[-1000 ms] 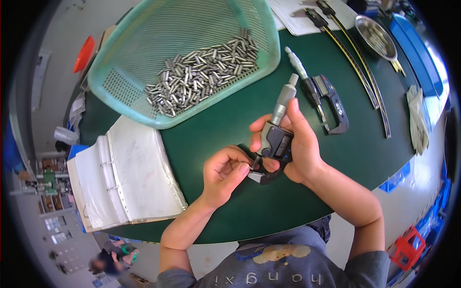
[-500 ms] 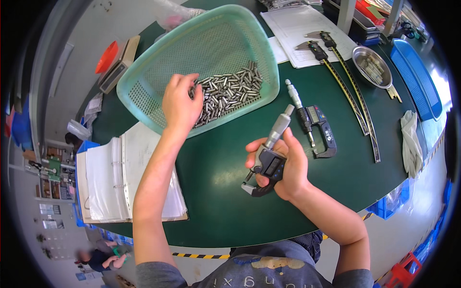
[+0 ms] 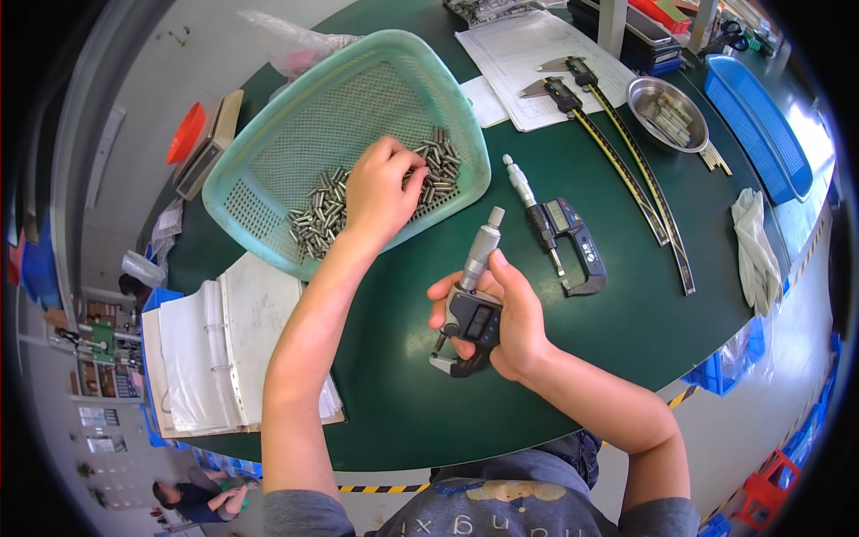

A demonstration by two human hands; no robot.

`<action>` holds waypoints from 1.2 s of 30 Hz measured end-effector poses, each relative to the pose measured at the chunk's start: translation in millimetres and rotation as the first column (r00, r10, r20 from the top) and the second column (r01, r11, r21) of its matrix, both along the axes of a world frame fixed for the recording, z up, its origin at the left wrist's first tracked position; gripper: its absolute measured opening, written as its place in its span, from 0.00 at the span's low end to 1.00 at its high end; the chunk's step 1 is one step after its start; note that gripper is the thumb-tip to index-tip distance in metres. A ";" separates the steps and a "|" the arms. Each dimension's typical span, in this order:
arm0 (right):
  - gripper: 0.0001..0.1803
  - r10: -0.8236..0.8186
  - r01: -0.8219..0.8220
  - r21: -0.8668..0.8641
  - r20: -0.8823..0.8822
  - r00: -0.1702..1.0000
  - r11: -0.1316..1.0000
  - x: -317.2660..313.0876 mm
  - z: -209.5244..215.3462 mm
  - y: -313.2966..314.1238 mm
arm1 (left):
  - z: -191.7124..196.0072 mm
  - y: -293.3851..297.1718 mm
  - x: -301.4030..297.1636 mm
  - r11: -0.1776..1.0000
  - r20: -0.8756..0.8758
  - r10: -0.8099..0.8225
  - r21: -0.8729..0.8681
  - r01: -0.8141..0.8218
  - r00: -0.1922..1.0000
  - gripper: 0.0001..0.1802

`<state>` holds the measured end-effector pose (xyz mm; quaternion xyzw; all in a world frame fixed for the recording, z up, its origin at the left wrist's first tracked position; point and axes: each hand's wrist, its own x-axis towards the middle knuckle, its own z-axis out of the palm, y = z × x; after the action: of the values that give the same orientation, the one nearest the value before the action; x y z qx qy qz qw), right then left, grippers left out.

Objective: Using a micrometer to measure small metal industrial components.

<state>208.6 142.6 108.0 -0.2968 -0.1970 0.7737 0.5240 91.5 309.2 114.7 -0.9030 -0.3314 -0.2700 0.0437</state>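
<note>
My right hand (image 3: 508, 315) grips a digital micrometer (image 3: 472, 302) upright above the dark green table (image 3: 626, 331). My left hand (image 3: 380, 186) reaches into the teal mesh basket (image 3: 268, 161) and rests on a heap of several small metal pins (image 3: 324, 208), fingers curled onto them. Whether a pin is pinched between the fingers cannot be told.
A second digital micrometer (image 3: 559, 228) lies right of the basket. Long calipers (image 3: 617, 148), papers (image 3: 528, 49), a steel bowl (image 3: 667, 112), a blue tray (image 3: 761, 116) and a white glove (image 3: 756, 251) sit at the back right. An open binder (image 3: 210, 345) lies at the left edge.
My left hand left the micrometer, reached up into the basket and now sits on the pins. My right hand kept hold of the micrometer and drifted slightly.
</note>
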 end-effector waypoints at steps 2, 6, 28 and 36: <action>0.38 -0.009 0.009 -0.005 -0.013 1.000 1.000 1.1 -2.4 0.9 | -3.0 -11.0 1.3 0.992 0.289 0.001 -0.123 0.036 0.957 0.05; 0.38 -0.034 0.032 -0.037 -0.066 0.997 0.999 3.9 -4.9 2.8 | -0.4 -85.4 -16.0 0.547 0.577 0.435 -0.779 0.307 0.691 0.08; 0.35 -0.027 0.019 -0.112 -0.072 0.997 0.994 7.0 -8.3 8.7 | -24.4 -175.2 -43.7 0.144 0.573 0.672 -0.723 0.676 0.469 0.10; 0.33 -0.050 0.044 -0.105 -0.053 0.997 0.993 6.0 -8.8 9.0 | -26.2 -174.8 -43.5 0.161 0.583 0.658 -0.727 0.667 0.477 0.10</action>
<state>214.6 151.6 99.2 -0.3065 -0.1348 0.7783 0.5311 48.0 134.3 88.5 -0.4015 -0.3806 -0.3997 -0.7309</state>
